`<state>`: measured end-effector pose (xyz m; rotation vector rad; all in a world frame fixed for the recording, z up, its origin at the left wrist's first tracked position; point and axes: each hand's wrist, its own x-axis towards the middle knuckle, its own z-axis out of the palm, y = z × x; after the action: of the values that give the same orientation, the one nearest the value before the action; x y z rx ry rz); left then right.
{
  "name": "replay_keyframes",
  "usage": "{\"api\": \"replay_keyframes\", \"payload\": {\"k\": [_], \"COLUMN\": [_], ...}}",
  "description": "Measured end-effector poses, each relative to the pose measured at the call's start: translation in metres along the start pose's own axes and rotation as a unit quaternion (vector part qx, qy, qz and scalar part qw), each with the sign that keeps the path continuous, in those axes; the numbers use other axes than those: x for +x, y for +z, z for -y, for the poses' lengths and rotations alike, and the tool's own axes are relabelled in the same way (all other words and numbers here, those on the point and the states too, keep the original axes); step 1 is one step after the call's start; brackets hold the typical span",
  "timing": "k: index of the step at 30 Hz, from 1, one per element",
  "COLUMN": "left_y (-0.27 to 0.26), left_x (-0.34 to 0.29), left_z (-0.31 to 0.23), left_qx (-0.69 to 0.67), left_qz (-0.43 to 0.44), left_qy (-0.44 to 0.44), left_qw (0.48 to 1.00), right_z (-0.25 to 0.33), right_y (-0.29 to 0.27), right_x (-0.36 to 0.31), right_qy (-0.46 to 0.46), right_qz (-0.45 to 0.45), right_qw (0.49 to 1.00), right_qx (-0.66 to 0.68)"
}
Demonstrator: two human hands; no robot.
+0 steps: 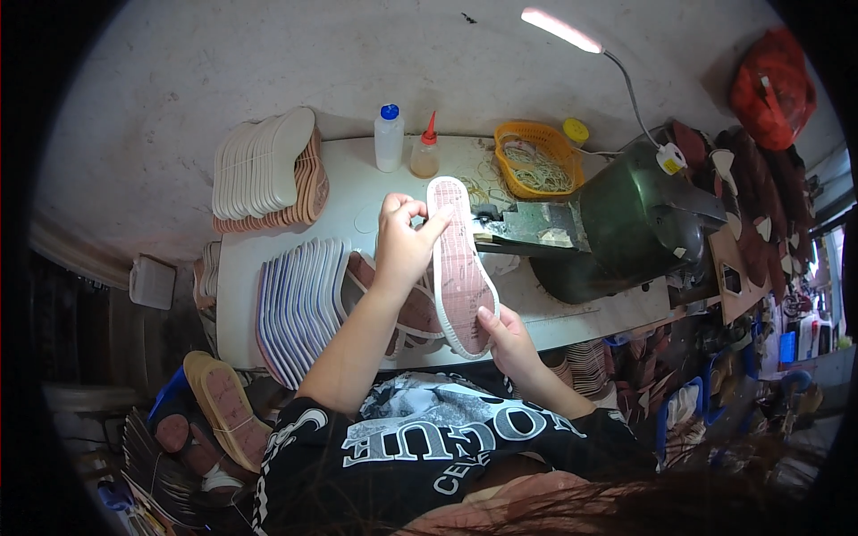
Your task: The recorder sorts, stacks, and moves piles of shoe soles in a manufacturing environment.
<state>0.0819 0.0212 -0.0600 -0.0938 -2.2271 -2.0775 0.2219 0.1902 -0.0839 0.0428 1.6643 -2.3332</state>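
In front of me I hold up a long insole point(462, 284), its reddish-brown printed face toward me and a white binding around its rim. My right hand point(514, 342) grips its wide near end, thumb on the face and fingers behind. My left hand point(407, 239) is at the left edge of the narrow far end, its thumb pressed on the face and its fingers curled. Beneath the held piece, more reddish insoles with white edging point(418, 314) lie on the table, partly hidden by my left forearm. The sewing machine's narrow arm point(527, 225) is just right of the insole.
A green sewing machine point(617, 223) fills the table's right side under a lit lamp point(561, 29). An orange basket of thread scraps point(539, 185), a blue-capped bottle point(388, 138) and a red-tipped bottle point(426, 154) stand behind. Insole stacks point(302, 299) and tied white sole pieces point(259, 170) are left.
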Motion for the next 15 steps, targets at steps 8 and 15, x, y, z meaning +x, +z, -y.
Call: {"api": "replay_keyframes", "payload": {"k": [8,15], "left_y": [0.023,-0.01], "left_x": [0.053,0.088], "left_z": [0.027,0.02], "left_qx": [0.069,0.319], "left_qz": [-0.022,0.02], "left_qy": [0.081,-0.015], "left_qw": [0.994,0.948], "right_z": [0.025,0.036], "right_y": [-0.003,0.023], "right_x": [0.017,0.057], "right_qy": [0.014,-0.036], "right_qz": [-0.016,-0.007], "right_qw": [0.997,0.994], "right_qx": [0.075,0.106]}}
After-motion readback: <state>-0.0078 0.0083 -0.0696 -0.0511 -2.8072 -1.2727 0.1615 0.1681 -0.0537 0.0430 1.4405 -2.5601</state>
